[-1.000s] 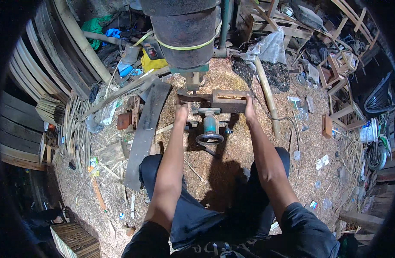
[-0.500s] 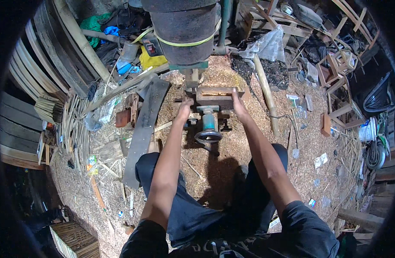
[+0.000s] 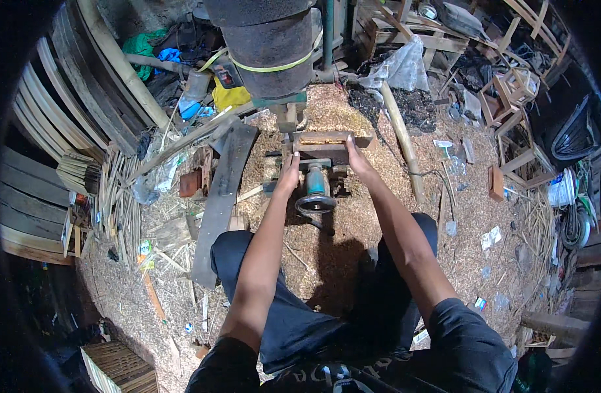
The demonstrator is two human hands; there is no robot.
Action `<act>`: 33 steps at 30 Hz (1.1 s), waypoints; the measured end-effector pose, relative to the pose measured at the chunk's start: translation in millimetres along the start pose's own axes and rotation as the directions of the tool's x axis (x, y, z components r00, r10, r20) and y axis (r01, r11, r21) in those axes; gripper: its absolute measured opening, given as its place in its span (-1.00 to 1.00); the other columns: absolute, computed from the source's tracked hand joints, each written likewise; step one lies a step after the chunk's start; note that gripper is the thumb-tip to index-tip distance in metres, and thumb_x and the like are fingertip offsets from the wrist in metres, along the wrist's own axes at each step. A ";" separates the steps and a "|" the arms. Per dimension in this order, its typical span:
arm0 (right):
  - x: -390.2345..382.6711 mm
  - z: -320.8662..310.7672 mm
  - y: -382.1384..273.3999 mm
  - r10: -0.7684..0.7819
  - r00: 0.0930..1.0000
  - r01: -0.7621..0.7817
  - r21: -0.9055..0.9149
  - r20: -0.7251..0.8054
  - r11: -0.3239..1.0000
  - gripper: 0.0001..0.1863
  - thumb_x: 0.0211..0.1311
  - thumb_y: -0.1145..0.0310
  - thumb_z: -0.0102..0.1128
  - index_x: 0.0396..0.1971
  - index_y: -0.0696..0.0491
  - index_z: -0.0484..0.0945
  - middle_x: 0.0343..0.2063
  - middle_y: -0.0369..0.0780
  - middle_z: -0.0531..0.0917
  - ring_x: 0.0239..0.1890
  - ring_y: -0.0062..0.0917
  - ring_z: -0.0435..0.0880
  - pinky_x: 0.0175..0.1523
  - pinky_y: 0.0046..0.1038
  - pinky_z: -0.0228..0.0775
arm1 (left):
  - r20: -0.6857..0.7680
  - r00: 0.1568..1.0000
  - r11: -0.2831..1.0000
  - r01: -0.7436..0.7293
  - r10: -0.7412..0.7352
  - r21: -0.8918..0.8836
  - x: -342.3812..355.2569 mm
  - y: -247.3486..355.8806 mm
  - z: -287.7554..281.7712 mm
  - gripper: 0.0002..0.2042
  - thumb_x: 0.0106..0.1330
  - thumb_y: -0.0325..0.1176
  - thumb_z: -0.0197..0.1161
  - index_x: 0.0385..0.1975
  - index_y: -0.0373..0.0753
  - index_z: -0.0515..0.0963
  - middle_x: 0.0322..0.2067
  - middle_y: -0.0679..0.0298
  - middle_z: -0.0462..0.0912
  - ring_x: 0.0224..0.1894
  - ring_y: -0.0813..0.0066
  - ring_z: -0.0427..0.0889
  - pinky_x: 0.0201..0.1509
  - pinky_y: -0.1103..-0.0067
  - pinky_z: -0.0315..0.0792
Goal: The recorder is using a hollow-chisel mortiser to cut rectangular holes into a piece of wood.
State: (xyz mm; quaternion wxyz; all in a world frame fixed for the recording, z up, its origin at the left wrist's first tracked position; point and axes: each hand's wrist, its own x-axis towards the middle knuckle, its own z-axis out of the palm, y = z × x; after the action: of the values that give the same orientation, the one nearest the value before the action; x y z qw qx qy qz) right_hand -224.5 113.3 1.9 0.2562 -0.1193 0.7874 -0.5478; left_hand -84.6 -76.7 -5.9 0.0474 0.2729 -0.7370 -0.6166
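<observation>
The left hand (image 3: 289, 174) and the right hand (image 3: 360, 161) grasp a dark wood block (image 3: 323, 156) between them, the left fingers at its left end and the right fingers at its right end; how far the fingers curl beneath it cannot be told. A long slot (image 3: 323, 139) runs along the top of the block, from near the left fingertips toward the right ones. A dark strip (image 3: 363, 141) shows just past the right fingertips; whether it belongs to the block cannot be told. Just beyond the left fingertips, the metal shank (image 3: 287, 118) of a machine (image 3: 264, 39) comes down near the block, and a yellow-green strap (image 3: 268, 69) rings the machine's dark body farther off. Between the hands, nearer the person than the fingers, stands a teal post (image 3: 317, 180) with a round handwheel (image 3: 315, 204). To the left of the left fingers a long dark plank (image 3: 225, 196) lies aslant, with a reddish offcut (image 3: 190, 184) past it; beyond those fingers and to their left is a yellow bag (image 3: 230, 97). To the right of the right fingers lies a pole (image 3: 403, 144), and well past it stand a red-brown piece (image 3: 496, 183) and wooden frames (image 3: 520, 157). Shavings (image 3: 353, 226) cover the floor around and below the fingers.
</observation>
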 end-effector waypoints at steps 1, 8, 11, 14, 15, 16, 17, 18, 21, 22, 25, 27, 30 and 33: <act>1.8 0.1 1.4 0.001 1.000 -0.001 -0.014 0.027 1.000 -0.08 0.30 -0.35 -0.50 0.32 0.19 0.08 0.33 0.04 0.13 0.41 -0.19 0.01 0.43 -0.36 -0.18 | 0.010 1.000 1.000 0.000 0.000 -0.010 0.0 0.2 -1.6 -0.28 0.41 0.17 -0.23 0.37 -0.29 -0.01 0.36 0.00 0.06 0.41 0.17 0.00 0.42 0.43 -0.09; 12.1 14.1 6.1 0.009 1.000 -0.010 -0.117 -0.009 0.993 -0.10 0.30 -0.34 -0.50 0.30 0.17 0.14 0.29 0.09 0.20 0.38 -0.10 0.08 0.42 -0.30 -0.12 | -0.038 0.999 0.997 -0.009 0.006 -0.071 4.9 -5.2 -5.6 -0.28 0.41 0.16 -0.22 0.36 -0.32 0.02 0.35 0.01 0.09 0.39 0.18 0.05 0.41 0.42 -0.05; 9.7 13.8 4.3 0.016 1.000 -0.016 -0.095 0.007 0.995 -0.04 0.27 -0.39 -0.50 0.27 0.22 0.18 0.27 0.10 0.24 0.37 -0.11 0.10 0.41 -0.31 -0.10 | -0.098 0.993 0.988 0.058 -0.072 -0.145 1.8 -0.7 -4.4 -0.28 0.41 0.17 -0.21 0.35 -0.33 0.04 0.34 0.02 0.10 0.38 0.19 0.08 0.40 0.41 -0.03; 9.6 0.1 5.2 0.049 0.994 -0.042 -0.071 0.096 0.997 -0.03 0.26 -0.40 -0.54 0.26 0.23 0.19 0.27 0.09 0.24 0.37 -0.12 0.11 0.41 -0.32 -0.10 | -0.151 0.978 0.970 0.112 -0.147 -0.218 -0.3 4.9 -2.7 -0.27 0.40 0.17 -0.21 0.34 -0.35 0.06 0.33 0.02 0.12 0.36 0.19 0.10 0.39 0.40 -0.01; 17.3 -4.6 3.3 0.117 0.992 -0.116 -0.031 0.042 0.993 -0.06 0.26 -0.38 -0.38 0.32 0.18 0.11 0.31 0.04 0.17 0.39 -0.22 0.07 0.42 -0.36 -0.13 | -0.156 0.975 0.965 0.121 -0.159 -0.231 -0.4 6.6 -2.7 -0.27 0.40 0.17 -0.21 0.34 -0.35 0.07 0.33 0.02 0.13 0.36 0.19 0.11 0.39 0.39 -0.01; 22.3 -11.8 4.9 0.117 0.992 -0.116 -0.029 0.038 0.993 -0.06 0.26 -0.38 -0.38 0.32 0.18 0.11 0.31 0.04 0.17 0.39 -0.22 0.07 0.42 -0.36 -0.13 | -0.162 0.973 0.963 0.121 -0.163 -0.242 0.3 8.4 -1.9 -0.27 0.40 0.17 -0.21 0.33 -0.36 0.07 0.33 0.02 0.13 0.35 0.19 0.12 0.39 0.39 0.00; 27.5 -20.5 8.0 0.161 0.972 -0.156 0.046 -0.170 0.987 -0.10 0.27 -0.30 -0.26 0.28 0.25 0.15 0.27 0.10 0.22 0.36 -0.15 0.12 0.40 -0.35 -0.08 | -0.163 0.973 0.961 0.121 -0.165 -0.250 -0.1 9.1 -1.7 -0.27 0.40 0.17 -0.21 0.33 -0.36 0.08 0.33 0.03 0.14 0.35 0.19 0.13 0.38 0.39 0.00; 34.3 -25.6 11.5 0.199 0.916 -0.171 0.110 -0.348 0.979 -0.12 0.27 -0.26 -0.19 0.26 0.28 0.17 0.25 0.12 0.25 0.35 -0.12 0.14 0.39 -0.35 -0.05 | -0.156 0.976 0.962 0.110 -0.152 -0.251 0.0 10.1 -1.4 -0.27 0.40 0.18 -0.21 0.33 -0.35 0.08 0.33 0.03 0.14 0.35 0.19 0.13 0.38 0.39 0.01; 54.5 -30.4 23.1 0.078 0.800 -0.113 -0.021 -0.595 0.993 -0.17 0.21 -0.05 0.10 0.24 0.34 0.15 0.20 0.15 0.30 0.30 -0.09 0.24 0.36 -0.34 0.04 | -0.122 0.989 0.966 0.050 -0.083 -0.253 -0.6 12.7 -1.5 -0.28 0.40 0.19 -0.20 0.35 -0.30 0.07 0.34 0.05 0.13 0.33 0.18 0.16 0.35 0.38 0.06; 59.1 -27.9 26.9 0.036 0.799 -0.065 -0.028 -0.600 0.997 -0.17 0.21 -0.05 0.10 0.24 0.34 0.15 0.20 0.15 0.30 0.30 -0.09 0.24 0.36 -0.34 0.04 | -0.123 0.989 0.966 0.048 -0.081 -0.253 -0.5 14.0 -1.4 -0.28 0.40 0.19 -0.20 0.35 -0.30 0.07 0.34 0.05 0.13 0.33 0.18 0.16 0.35 0.38 0.06; 65.1 -11.3 34.7 0.033 0.880 0.022 0.111 -0.474 0.994 -0.18 0.21 0.00 0.17 0.30 0.23 0.10 0.20 0.02 0.35 0.24 -0.28 0.34 0.29 -0.42 0.12 | -0.155 0.979 0.955 0.086 -0.134 -0.282 -1.9 16.4 -1.8 -0.28 0.40 0.19 -0.20 0.35 -0.28 0.08 0.35 0.06 0.10 0.36 0.19 0.12 0.37 0.39 0.03; 64.3 -1.4 37.3 -0.060 0.900 0.110 0.093 -0.432 0.990 -0.23 0.23 0.04 0.15 0.27 0.25 0.15 0.13 0.04 0.41 0.19 -0.25 0.39 0.26 -0.40 0.16 | -0.169 0.976 0.961 0.086 -0.134 -0.263 -2.5 15.8 -2.3 -0.28 0.40 0.19 -0.20 0.34 -0.30 0.08 0.34 0.04 0.11 0.36 0.17 0.12 0.38 0.40 0.02; 66.1 10.2 33.1 -0.021 0.911 0.061 0.084 -0.412 0.995 -0.35 0.28 0.12 0.12 0.20 0.25 0.23 0.02 0.04 0.51 0.09 -0.26 0.48 0.18 -0.39 0.25 | -0.181 0.980 0.981 0.053 -0.087 -0.188 -0.3 11.8 -2.9 -0.28 0.40 0.18 -0.21 0.33 -0.32 0.10 0.33 0.00 0.13 0.37 0.15 0.12 0.39 0.42 0.00; 61.8 10.7 22.5 -0.003 0.926 0.084 0.199 -0.378 0.976 -0.32 0.28 0.03 0.07 0.16 0.30 0.27 0.02 0.07 0.51 0.08 -0.25 0.49 0.17 -0.37 0.26 | -0.204 0.978 0.995 0.027 -0.046 -0.092 5.6 6.7 -1.7 -0.28 0.40 0.18 -0.21 0.32 -0.35 0.11 0.32 -0.03 0.16 0.37 0.14 0.11 0.40 0.44 -0.01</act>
State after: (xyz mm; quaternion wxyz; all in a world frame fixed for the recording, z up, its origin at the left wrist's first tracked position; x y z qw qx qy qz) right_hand -268.6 84.1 -38.6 0.0996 -0.0019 0.7563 -0.6465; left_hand -90.9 -80.1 -0.8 0.1240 0.3463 -0.6951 -0.6177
